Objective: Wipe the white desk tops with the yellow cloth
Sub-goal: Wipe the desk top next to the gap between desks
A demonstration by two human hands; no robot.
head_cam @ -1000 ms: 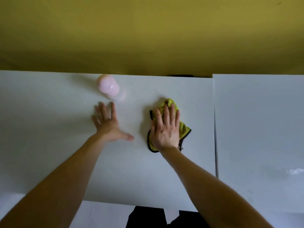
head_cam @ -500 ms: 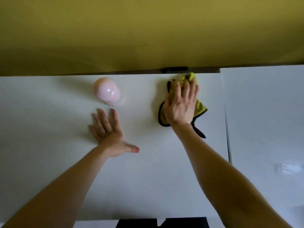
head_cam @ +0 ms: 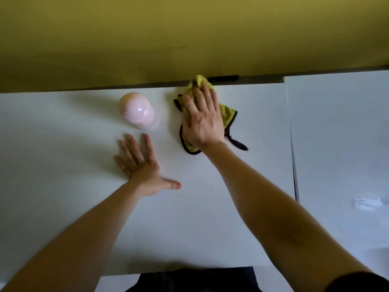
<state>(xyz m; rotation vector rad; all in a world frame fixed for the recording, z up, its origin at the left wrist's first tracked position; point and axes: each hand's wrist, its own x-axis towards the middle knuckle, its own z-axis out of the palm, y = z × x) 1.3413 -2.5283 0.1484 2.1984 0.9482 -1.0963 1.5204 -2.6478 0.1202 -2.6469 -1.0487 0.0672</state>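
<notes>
The yellow cloth (head_cam: 227, 114), edged in black, lies bunched near the back edge of the white desk top (head_cam: 210, 207). My right hand (head_cam: 203, 120) lies flat on it with straight fingers, pressing it down; most of the cloth is hidden under the palm. My left hand (head_cam: 143, 165) rests flat on the desk to the left, fingers spread, thumb pointing right, holding nothing.
A pink rounded object (head_cam: 136, 111) stands just beyond my left fingertips, left of the cloth. A second white desk top (head_cam: 341, 144) adjoins on the right across a narrow seam. A yellow wall (head_cam: 189, 34) rises behind the desks. A small black object (head_cam: 224, 77) sits at the back edge.
My right hand has pushed the cloth away from me, from mid-desk up to the back edge, then slightly left. My left hand has stayed flat in place.
</notes>
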